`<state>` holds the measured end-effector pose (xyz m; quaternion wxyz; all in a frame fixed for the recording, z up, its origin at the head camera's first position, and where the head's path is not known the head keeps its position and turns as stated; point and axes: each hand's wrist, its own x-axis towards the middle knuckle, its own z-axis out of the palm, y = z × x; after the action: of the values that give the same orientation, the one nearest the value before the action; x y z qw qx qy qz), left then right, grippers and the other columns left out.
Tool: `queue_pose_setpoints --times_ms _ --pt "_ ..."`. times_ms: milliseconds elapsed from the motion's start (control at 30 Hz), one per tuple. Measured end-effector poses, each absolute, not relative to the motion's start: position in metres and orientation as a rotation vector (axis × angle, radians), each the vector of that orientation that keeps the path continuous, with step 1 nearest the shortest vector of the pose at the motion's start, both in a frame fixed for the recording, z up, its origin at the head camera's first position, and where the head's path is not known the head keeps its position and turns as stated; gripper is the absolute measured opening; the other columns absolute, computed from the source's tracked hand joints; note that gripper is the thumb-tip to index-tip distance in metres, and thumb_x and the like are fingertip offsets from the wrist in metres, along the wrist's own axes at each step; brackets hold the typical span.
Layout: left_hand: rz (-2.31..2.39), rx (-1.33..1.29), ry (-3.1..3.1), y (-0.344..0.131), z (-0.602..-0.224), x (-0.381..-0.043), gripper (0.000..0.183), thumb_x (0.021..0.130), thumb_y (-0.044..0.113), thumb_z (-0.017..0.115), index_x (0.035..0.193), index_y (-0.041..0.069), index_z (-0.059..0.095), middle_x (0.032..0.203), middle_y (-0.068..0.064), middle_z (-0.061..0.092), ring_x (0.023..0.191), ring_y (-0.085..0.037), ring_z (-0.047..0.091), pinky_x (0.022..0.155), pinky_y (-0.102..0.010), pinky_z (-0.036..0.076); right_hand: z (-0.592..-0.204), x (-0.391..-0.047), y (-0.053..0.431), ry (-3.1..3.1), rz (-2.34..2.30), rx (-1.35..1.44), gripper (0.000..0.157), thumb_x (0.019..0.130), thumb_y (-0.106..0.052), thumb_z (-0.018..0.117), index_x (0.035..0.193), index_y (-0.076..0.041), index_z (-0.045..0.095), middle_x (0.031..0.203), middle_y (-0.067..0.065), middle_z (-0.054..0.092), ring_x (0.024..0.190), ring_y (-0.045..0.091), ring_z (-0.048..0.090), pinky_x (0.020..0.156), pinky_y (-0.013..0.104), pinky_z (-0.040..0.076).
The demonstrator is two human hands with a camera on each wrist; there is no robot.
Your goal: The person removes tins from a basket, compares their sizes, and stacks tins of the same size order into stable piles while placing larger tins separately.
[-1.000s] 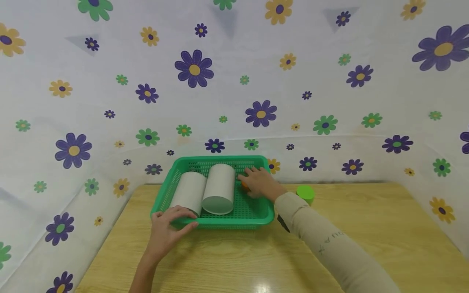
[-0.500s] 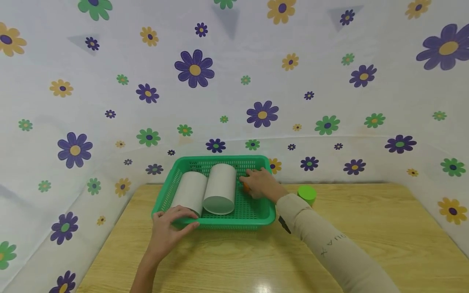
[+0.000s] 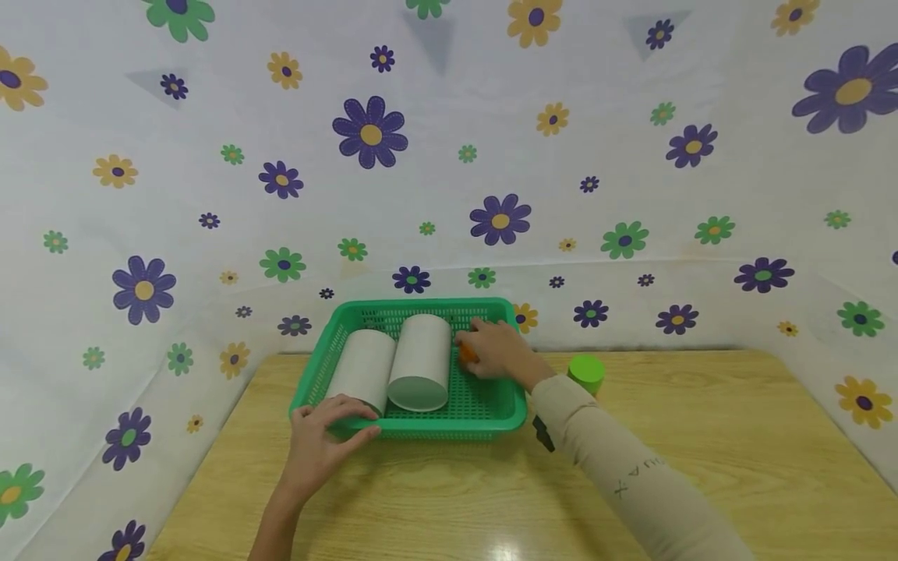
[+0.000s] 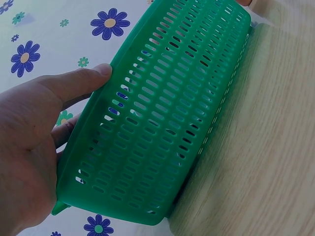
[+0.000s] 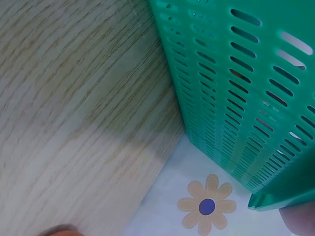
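A green plastic basket (image 3: 428, 425) with slotted walls stands on the table, two white cylinders (image 3: 361, 362) lying side by side in its left and middle. My left hand (image 3: 319, 448) holds the basket's near rim at the left. In the left wrist view its thumb (image 4: 91, 81) lies over the rim, with other fingers behind it. My right hand (image 3: 500, 352) reaches inside the basket's right end, fingers bent round a small orange object (image 3: 468, 354) that is mostly covered by the hand. In the right wrist view the basket's side wall hides most of that hand.
A lime-green round piece (image 3: 585, 372) stands on the wooden table (image 3: 435, 499) just right of the basket, close to my right sleeve (image 3: 617, 460). A white flowered cloth (image 3: 435, 195) rises behind the table.
My right hand has shifted slightly within the basket, and the orange object now shows a little further left beneath its fingers. My left hand stays on the rim.
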<state>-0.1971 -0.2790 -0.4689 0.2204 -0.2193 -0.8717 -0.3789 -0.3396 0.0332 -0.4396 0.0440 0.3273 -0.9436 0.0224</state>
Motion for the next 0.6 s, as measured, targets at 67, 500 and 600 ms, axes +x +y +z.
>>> queue_pose_setpoints --times_ms 67,500,600 --pt "-1.044 -0.602 -2.413 -0.2795 -0.4685 -0.1968 0.023 0.080 0.022 0.090 0.094 0.032 0.075 0.098 0.020 0.069 0.097 -0.008 0.063 0.078 -0.042 0.014 -0.4401 -0.3406 0.0330 -2.872 0.128 0.995 0.043 0.093 -0.032 0.075 0.132 -0.018 0.065 0.121 0.012 0.062 0.092 0.022 0.057 0.078 0.040 0.051" --pt "-1.035 -0.585 -2.413 -0.2773 -0.4693 -0.1975 0.023 0.080 0.023 0.090 0.094 0.034 0.075 0.099 0.020 0.069 0.098 -0.008 0.064 0.079 -0.043 0.016 -0.4421 -0.3425 0.0374 -2.798 0.392 0.980 0.042 0.092 -0.028 0.075 0.131 -0.016 0.068 0.121 0.012 0.060 0.091 0.024 0.058 0.078 0.040 0.054" --pt "-1.027 -0.585 -2.413 -0.2771 -0.4695 -0.1991 0.024 0.080 0.024 0.090 0.094 0.035 0.074 0.099 0.020 0.069 0.098 -0.008 0.064 0.079 -0.043 0.016 -0.4418 -0.3436 0.0389 -2.748 0.472 0.984 0.042 0.091 -0.025 0.075 0.131 -0.014 0.068 0.120 0.012 0.058 0.096 0.024 0.058 0.083 0.041 0.054"
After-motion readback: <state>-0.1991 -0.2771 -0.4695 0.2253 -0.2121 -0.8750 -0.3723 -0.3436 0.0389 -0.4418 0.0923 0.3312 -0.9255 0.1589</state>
